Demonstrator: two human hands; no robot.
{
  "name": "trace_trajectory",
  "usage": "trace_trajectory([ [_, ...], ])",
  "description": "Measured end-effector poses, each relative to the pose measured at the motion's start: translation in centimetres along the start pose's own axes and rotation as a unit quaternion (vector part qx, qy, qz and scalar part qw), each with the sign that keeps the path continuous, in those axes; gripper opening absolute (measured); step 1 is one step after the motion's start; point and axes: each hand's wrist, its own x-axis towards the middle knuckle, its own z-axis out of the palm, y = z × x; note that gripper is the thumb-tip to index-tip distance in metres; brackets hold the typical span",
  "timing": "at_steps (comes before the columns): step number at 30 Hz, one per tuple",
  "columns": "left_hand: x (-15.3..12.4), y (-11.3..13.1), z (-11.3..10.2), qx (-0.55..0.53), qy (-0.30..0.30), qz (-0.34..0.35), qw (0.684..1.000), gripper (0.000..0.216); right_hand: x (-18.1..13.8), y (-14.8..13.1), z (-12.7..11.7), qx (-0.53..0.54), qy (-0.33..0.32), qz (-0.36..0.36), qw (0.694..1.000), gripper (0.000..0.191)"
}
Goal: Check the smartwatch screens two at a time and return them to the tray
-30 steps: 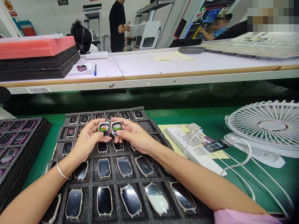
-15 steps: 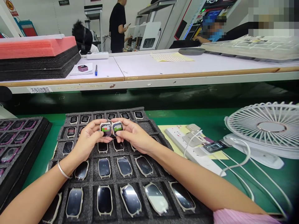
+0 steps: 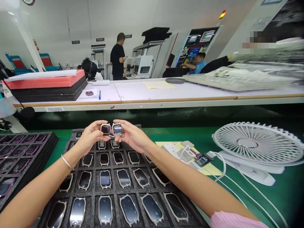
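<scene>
My left hand [image 3: 89, 136] pinches a small watch body with a lit screen [image 3: 105, 129]. Right beside it, my right hand [image 3: 132, 135] grips a second lit watch body [image 3: 117, 129]. Both are held side by side above the far end of a black foam tray [image 3: 93, 181]. The tray's pockets hold several cream-framed watch bodies with dark screens [image 3: 105, 178]. A thin bracelet circles my left wrist.
A second foam tray with purple watch bodies [image 3: 21, 152] lies at left. To the right are a white power strip with chargers [image 3: 184, 150], white cables and a white fan [image 3: 257, 146]. Foam sheets [image 3: 47, 87] are stacked on the far bench. Other people work behind it.
The view has tilted up, showing more of the room. Both hands still hold the two watch bodies together, now a little higher above the tray's far end.
</scene>
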Motion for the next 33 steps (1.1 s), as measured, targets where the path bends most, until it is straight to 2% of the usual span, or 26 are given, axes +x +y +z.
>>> trace_trajectory([
  [7,2.5,5.7,1.6,0.065,0.002,0.144,0.987,0.056,2.9,-6.9,1.5,-0.056,-0.038,-0.123,0.990,0.014],
  [11,3.7,7.4,2.1,0.064,0.013,0.207,0.976,0.059,3.8,-10.0,2.3,-0.081,-0.049,-0.173,0.980,0.014],
  [15,4.3,8.7,2.2,0.062,0.024,0.250,0.966,0.062,3.9,-11.9,3.0,-0.100,-0.059,-0.194,0.974,0.013],
  [21,4.2,10.0,2.5,0.065,0.040,0.281,0.957,0.066,3.6,-13.1,3.9,-0.101,-0.081,-0.205,0.970,0.019],
  [26,3.5,10.6,3.0,0.075,0.041,0.310,0.947,0.066,3.0,-13.1,4.0,-0.125,-0.106,-0.234,0.958,0.043],
  [33,2.0,9.4,3.0,0.065,0.027,0.302,0.951,0.055,1.2,-11.5,3.7,-0.148,-0.128,-0.232,0.953,0.048],
])
